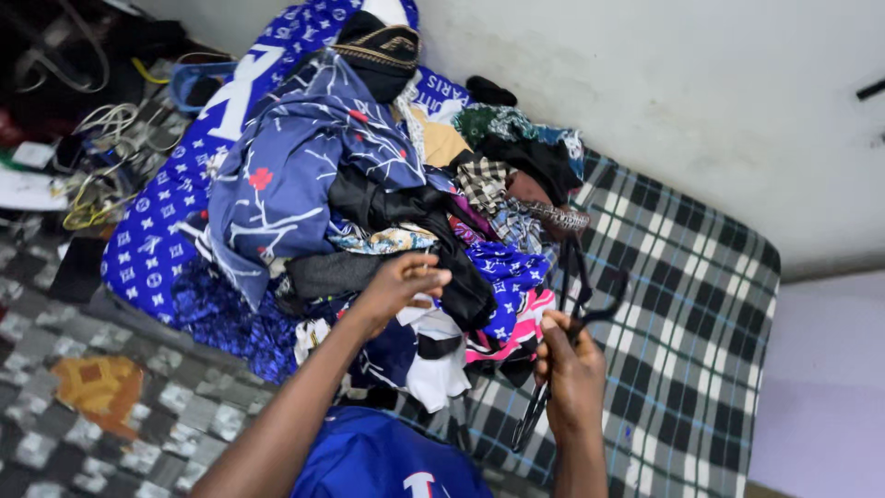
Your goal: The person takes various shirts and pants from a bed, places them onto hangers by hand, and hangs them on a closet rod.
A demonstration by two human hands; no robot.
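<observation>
At the far left, a tangle of cables (pixel 97 148) lies on the patterned floor (pixel 55 433), well apart from the work. The heap of clothes (pixel 369 203) sits on the bed, partly on a blue patterned sheet (pixel 152 240) and partly on the checked bedcover (pixel 701 314). The left hand (pixel 398 284) reaches into the near side of the heap, its grip pinched closed on a dark garment (pixel 433 221) buried between other pieces; a pull here could drag neighbouring items along and tip the loose pile toward the near edge. To the right, the right hand (pixel 570 361) has its grip closed around black hangers (pixel 576 304), held just beside the heap. Their hooks stand close to a pink striped cloth (pixel 516 327) and could snag it, or slip from the bunch if the hold loosens.
</observation>
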